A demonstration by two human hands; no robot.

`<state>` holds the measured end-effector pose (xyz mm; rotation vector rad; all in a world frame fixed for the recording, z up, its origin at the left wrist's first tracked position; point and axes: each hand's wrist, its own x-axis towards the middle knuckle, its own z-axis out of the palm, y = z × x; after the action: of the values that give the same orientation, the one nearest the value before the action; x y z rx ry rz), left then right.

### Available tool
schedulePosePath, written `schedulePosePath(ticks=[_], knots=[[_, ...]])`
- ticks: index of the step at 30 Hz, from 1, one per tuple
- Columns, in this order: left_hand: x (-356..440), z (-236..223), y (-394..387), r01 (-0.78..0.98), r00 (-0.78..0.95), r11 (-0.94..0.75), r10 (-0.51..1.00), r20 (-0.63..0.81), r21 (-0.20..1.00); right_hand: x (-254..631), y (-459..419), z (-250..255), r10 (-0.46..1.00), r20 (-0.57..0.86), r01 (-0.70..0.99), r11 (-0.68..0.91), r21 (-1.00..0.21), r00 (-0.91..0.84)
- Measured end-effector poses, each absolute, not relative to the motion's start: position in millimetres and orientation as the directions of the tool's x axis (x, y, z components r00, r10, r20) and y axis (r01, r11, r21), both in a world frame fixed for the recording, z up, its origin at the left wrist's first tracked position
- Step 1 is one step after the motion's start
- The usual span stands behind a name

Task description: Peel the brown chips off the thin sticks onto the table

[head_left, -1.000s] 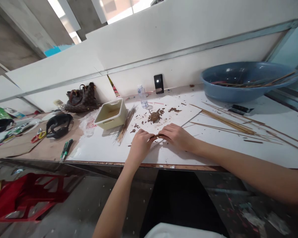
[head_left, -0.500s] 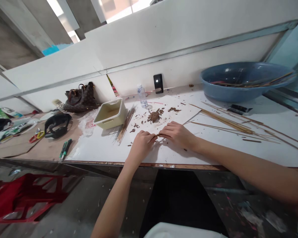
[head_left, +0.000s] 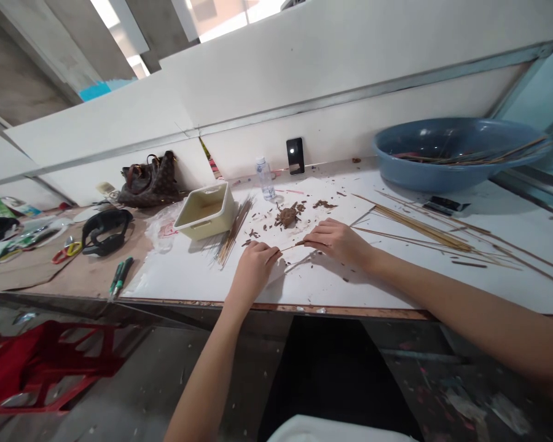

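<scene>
Can see long sticks [head_left: 493, 158] in the blue basin [head_left: 442, 178], poking out at right; in the cream tub [head_left: 207, 230], only something brownish, too unclear to name. Cannot see either end of the thin stick [head_left: 288, 248], hidden in the grip. Pinched by left hand [head_left: 256, 263] and right hand [head_left: 334, 238], spanning the gap between, near the brown lump [head_left: 287, 217].

Noted one slender tan stick [head_left: 287, 248], straight, slightly tilted, pinched between left fingers [head_left: 271, 252] and right fingers [head_left: 321, 236] over white counter [head_left: 175, 279]; thickened with dark brown material [head_left: 300, 244] beside right fingers.
</scene>
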<state>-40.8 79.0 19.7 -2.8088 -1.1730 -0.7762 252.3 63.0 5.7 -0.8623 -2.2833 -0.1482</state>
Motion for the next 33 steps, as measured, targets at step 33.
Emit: schedulePosePath(ticks=[33], knots=[[-21, 56, 64, 0.81, 0.577, -0.586, 0.793, 0.194, -0.011, 230, 67, -16, 0.706, 0.531, 0.798, 0.596, -0.086, -0.469]])
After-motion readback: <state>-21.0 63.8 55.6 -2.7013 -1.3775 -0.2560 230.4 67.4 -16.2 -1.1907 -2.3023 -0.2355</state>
